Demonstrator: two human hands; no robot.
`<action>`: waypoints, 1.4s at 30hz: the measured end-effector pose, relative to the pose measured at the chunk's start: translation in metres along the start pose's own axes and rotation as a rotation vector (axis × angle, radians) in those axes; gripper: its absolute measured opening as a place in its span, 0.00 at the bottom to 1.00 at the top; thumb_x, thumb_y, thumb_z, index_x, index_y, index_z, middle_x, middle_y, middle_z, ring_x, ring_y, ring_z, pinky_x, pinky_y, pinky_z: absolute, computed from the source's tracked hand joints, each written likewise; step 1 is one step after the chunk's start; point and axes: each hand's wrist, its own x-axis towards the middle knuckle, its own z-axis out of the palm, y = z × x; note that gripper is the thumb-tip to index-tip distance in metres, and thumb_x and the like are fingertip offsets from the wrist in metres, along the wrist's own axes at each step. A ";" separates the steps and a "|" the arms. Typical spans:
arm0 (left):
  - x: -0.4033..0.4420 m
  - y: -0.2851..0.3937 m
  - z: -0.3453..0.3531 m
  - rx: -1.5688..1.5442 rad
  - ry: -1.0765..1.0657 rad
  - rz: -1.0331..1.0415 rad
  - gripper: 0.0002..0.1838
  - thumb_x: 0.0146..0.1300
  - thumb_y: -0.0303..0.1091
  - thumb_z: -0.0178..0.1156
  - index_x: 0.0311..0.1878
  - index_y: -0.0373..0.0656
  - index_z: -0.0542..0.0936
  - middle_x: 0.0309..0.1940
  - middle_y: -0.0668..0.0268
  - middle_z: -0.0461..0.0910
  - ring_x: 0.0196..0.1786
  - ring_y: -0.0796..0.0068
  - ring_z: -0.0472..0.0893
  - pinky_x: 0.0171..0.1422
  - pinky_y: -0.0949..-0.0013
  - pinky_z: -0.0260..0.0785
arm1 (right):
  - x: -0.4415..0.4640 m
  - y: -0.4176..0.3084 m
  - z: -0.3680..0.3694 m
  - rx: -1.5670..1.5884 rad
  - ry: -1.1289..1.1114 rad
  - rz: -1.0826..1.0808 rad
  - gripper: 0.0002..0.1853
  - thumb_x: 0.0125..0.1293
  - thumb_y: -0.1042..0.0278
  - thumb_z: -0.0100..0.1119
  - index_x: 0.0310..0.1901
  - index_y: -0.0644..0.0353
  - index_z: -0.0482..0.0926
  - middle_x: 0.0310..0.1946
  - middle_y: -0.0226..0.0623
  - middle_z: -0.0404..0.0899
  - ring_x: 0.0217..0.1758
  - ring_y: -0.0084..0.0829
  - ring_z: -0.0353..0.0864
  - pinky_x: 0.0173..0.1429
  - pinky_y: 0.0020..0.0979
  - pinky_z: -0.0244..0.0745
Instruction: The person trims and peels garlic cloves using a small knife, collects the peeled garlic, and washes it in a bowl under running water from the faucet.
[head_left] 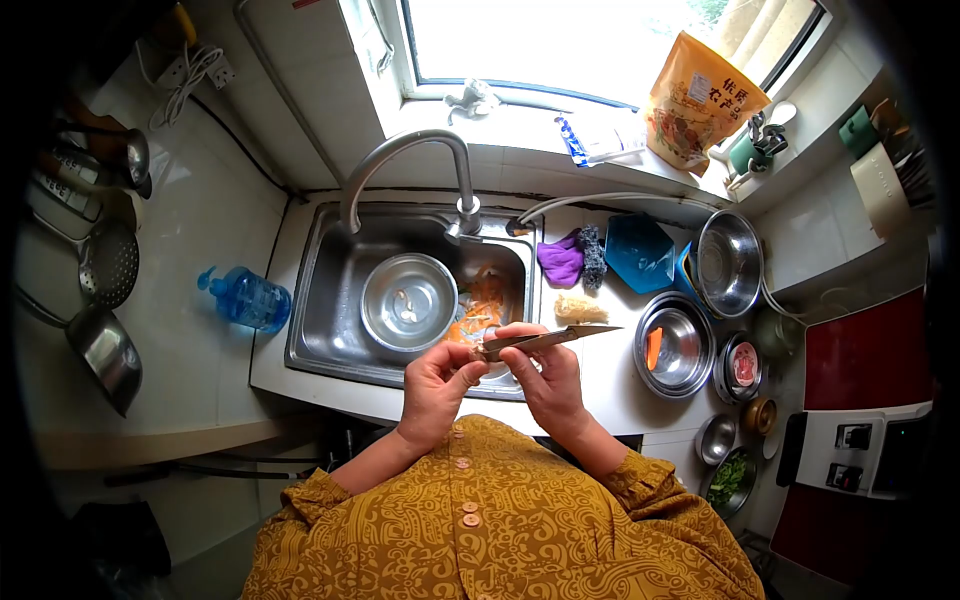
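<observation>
My right hand is closed around a knife, its blade pointing right and its near end close to my left fingers. In my left hand, thumb and fingers pinch a small pale piece that looks like a garlic clove, partly hidden by the fingers. Both hands meet above the front rim of the steel sink. Inside the sink, a metal bowl holds a few whitish pieces in its bottom. Orange peelings lie in the basin beside that bowl.
A curved faucet arches over the sink. Left stands a blue pump bottle. To the right are a purple cloth, stacked steel bowls with a carrot, and a bowl of greens. An orange bag stands on the sill.
</observation>
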 end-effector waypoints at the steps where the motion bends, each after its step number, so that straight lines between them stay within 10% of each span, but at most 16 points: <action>1: 0.000 0.000 0.000 0.014 -0.012 -0.013 0.07 0.63 0.29 0.62 0.40 0.38 0.76 0.31 0.71 0.78 0.33 0.87 0.74 0.39 0.81 0.68 | 0.000 0.000 0.000 0.010 0.001 0.014 0.10 0.66 0.74 0.56 0.47 0.68 0.75 0.39 0.39 0.80 0.42 0.27 0.81 0.46 0.26 0.77; 31: 0.007 0.006 0.009 0.149 -0.040 0.068 0.11 0.64 0.24 0.57 0.49 0.31 0.77 0.36 0.63 0.82 0.37 0.81 0.80 0.44 0.76 0.73 | 0.007 -0.009 -0.012 -0.091 -0.001 0.087 0.09 0.66 0.73 0.56 0.45 0.69 0.76 0.37 0.39 0.81 0.41 0.25 0.82 0.44 0.25 0.77; 42: 0.005 0.004 0.008 0.052 -0.044 0.027 0.09 0.65 0.25 0.56 0.47 0.33 0.75 0.35 0.64 0.80 0.37 0.82 0.77 0.43 0.77 0.71 | 0.004 0.000 -0.008 0.310 0.081 0.246 0.12 0.70 0.70 0.53 0.49 0.68 0.73 0.38 0.38 0.81 0.42 0.24 0.80 0.48 0.26 0.75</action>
